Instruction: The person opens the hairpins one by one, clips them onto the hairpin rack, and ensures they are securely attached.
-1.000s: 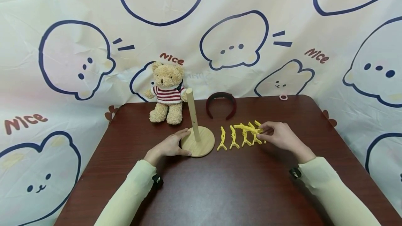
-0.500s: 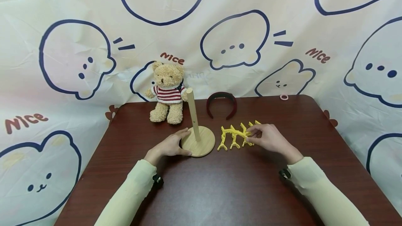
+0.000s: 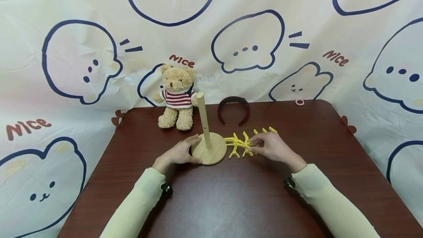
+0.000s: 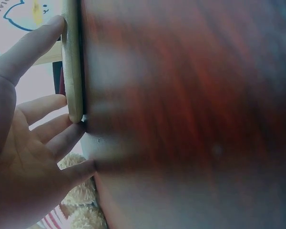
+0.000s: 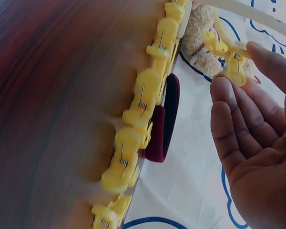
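Note:
A wooden stand with an upright post (image 3: 204,120) and a round base (image 3: 214,153) stands on the table. My left hand (image 3: 178,153) holds the base at its left rim, thumb toward the near side and fingers behind; the left wrist view shows fingertips on the disc's edge. Between thumb and fingertips, my right hand (image 3: 274,148) pinches a yellow spring clip (image 5: 236,71) above the table, its far end pointing left at the base's right rim. Beneath it, several like yellow clips (image 5: 121,160) lie in a row, partly hidden by the right hand in the head view.
Behind the stand, a teddy bear (image 3: 176,98) in a striped shirt sits against the printed cloth backdrop (image 3: 185,43). A dark red headband (image 3: 219,115) lies behind the clips. At the back right edge is a small pink ring (image 3: 299,102).
My right hand has moved left with the pinched clip, from over the right end of the row to beside the base. The left hand and the stand have stayed put.

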The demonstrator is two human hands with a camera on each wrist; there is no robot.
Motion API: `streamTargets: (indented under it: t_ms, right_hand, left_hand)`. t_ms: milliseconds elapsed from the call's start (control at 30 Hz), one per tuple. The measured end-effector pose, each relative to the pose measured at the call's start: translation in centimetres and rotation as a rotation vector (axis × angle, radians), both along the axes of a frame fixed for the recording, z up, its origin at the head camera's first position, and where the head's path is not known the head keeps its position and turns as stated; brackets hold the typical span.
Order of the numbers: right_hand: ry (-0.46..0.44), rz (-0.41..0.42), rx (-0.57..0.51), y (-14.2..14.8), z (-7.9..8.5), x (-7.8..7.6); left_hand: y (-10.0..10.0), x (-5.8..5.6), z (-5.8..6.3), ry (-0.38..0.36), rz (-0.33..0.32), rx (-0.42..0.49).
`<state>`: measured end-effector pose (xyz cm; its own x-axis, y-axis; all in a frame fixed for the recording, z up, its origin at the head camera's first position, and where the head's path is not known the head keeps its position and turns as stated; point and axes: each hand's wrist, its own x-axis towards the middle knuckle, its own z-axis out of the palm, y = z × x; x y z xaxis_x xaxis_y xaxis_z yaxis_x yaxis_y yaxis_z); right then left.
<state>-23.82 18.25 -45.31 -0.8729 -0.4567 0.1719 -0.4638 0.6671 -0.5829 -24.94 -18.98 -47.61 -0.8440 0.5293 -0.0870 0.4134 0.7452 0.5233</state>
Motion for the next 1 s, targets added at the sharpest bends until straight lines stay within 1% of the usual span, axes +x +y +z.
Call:
streamTargets:
  t_ms: [200,433,700,833,1000]
  right_hand:
    - [0.045,0.021,-0.021,-1.5,-0.1,0.1]
    - [0.005,0.031,-0.04,-3.4,-0.2,0.0]
    - [0.033,0.04,-0.032,-5.1,-0.5,-0.1]
    - [0.037,0.027,-0.028,-5.8,-0.6,-0.4]
    - [0.039,0.034,-0.038,-6.6,-0.8,-0.6]
  left_hand:
    - [-0.1,-0.1,-0.1,-0.008,0.007,-0.003]
    - [-0.1,-0.1,-0.2,-0.015,0.009,-0.001]
    - [-0.2,-0.3,-0.2,-0.014,0.009,-0.013]
    - [-0.2,-0.3,-0.2,-0.022,0.024,-0.014]
    - [-0.2,-0.2,-0.1,-0.047,0.048,-0.007]
